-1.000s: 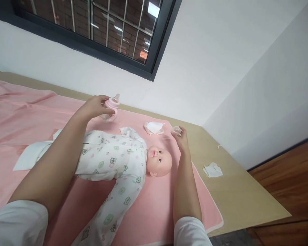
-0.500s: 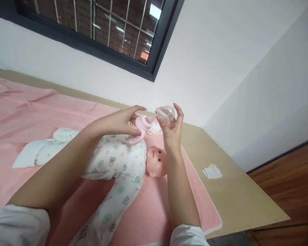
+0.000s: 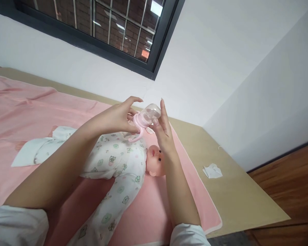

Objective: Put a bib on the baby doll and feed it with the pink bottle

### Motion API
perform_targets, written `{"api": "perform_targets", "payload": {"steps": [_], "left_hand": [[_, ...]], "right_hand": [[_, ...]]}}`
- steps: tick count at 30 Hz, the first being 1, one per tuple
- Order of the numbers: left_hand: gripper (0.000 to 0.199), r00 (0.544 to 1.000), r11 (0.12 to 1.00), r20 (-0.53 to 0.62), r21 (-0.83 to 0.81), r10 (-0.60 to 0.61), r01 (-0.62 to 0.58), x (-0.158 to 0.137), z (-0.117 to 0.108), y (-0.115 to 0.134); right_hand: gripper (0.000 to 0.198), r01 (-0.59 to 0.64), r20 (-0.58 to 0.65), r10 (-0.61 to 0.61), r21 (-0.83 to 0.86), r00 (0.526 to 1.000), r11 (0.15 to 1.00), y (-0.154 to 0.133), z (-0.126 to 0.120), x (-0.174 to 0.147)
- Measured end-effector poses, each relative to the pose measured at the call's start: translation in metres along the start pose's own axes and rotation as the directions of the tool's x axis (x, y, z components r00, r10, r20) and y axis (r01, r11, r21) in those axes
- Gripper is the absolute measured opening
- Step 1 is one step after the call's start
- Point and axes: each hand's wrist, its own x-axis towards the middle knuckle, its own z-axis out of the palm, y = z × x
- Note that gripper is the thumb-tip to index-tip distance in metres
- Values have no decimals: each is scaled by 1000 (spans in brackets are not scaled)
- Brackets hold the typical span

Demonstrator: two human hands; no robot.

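My left hand is closed around a baby bottle with a pink collar and a curved pink handle, held above the doll's chest. A clear domed bottle cap sits over the bottle's teat end. My right hand has its thumb and fingers around the cap, the index finger stretched up beside it. Beneath my hands a baby doll in white printed clothes lies on its back, its head partly behind my right forearm. Most of the bottle's body is hidden by my left hand.
A pink blanket lies under the doll on a tan tabletop. At the right lies a folded white tissue. White walls and a dark-framed window stand behind, with wooden panelling at the far right.
My right hand has moved left and brought the clear cap from just off the teat to over it, against the pink collar. My left hand stays around the bottle.
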Motion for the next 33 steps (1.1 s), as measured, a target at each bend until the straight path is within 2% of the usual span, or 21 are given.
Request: {"api": "perform_targets", "payload": {"steps": [3, 7, 12, 15, 19, 21, 25, 30, 33], "left_hand": [[85, 1000, 999, 0, -50, 6, -6, -1, -1, 0], [80, 999, 1000, 32, -30, 5, -4, -2, -1, 1], [78, 999, 1000, 44, 9, -11, 11, 0, 0, 0], [81, 999, 1000, 41, -12, -3, 3, -1, -2, 0], [89, 999, 1000, 51, -20, -5, 6, -3, -4, 2], [95, 999, 1000, 51, 5, -16, 16, -4, -3, 5], [99, 1000, 995, 6, 103, 6, -7, -6, 2, 13], [87, 995, 956, -98, 295, 24, 6, -12, 9, 22], [84, 985, 908, -168, 418, 45, 30, -18, 9, 24]], "right_hand": [[82, 8, 42, -8, 16, 999, 1000, -2, -4, -1], [89, 17, 74, -17, 0, 997, 1000, -4, -4, -3], [77, 11, 61, -9, -35, 998, 999, -4, -2, -4], [79, 5, 106, -1, -32, 994, 999, -3, -5, -4], [99, -18, 237, 23, -25, 971, 1000, -3, -10, -5], [115, -33, 254, 40, -31, 966, 999, -1, -9, -5], [131, -48, 201, 52, -24, 978, 999, 4, -3, -4], [124, 12, 127, -7, -44, 992, 999, 6, 4, -3], [116, 65, 29, -62, -121, 998, 990, 6, 2, -1]]}}
